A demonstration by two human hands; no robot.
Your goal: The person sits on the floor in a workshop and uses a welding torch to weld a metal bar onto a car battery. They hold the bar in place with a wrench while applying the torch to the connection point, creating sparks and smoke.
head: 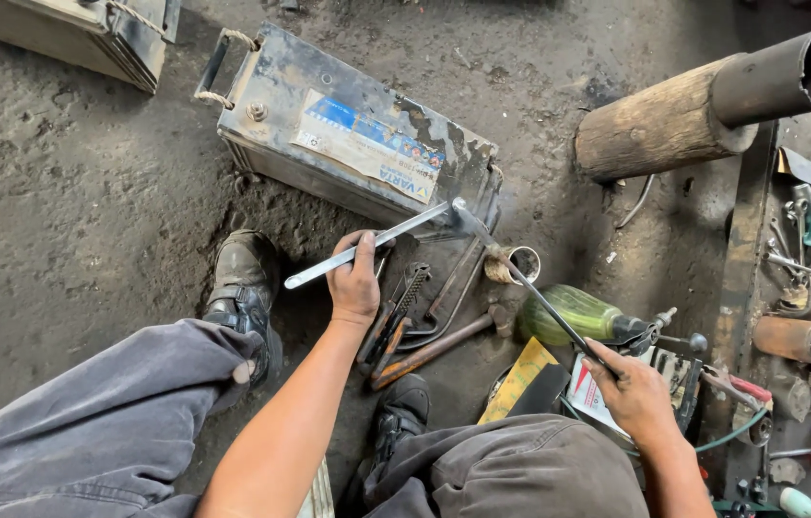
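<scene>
The left hand (355, 280) is closed around a flat metal bar (367, 246). The hand holds the bar near its middle, so one end sticks out to the side and the other end reaches up to the battery (357, 134). That far end rests on the near edge of the battery, and this looks like a way to keep the bar steady. The right hand (634, 388) is closed around the low end of a thin dark rod (530, 283). The rod slants up to the same edge of the battery, and its tip touches the end of the bar. A little pale smoke hangs at that spot, so the two pieces seem held together there on purpose. The battery is a big grey box with a torn blue and white label, and it sits on the dirty floor (60, 192) with a rope handle at its far end. Just below the battery, between the two hands, lie a hammer (439, 347), some pliers (396, 312) and other dark tools. A green bottle (578, 315) lies on its side near the rod. A fat log (659, 125) with a pipe (779, 77) on it lies off to the side of the battery. The person's two shoes rest on the floor just below the battery, one beside each side of the left arm.
</scene>
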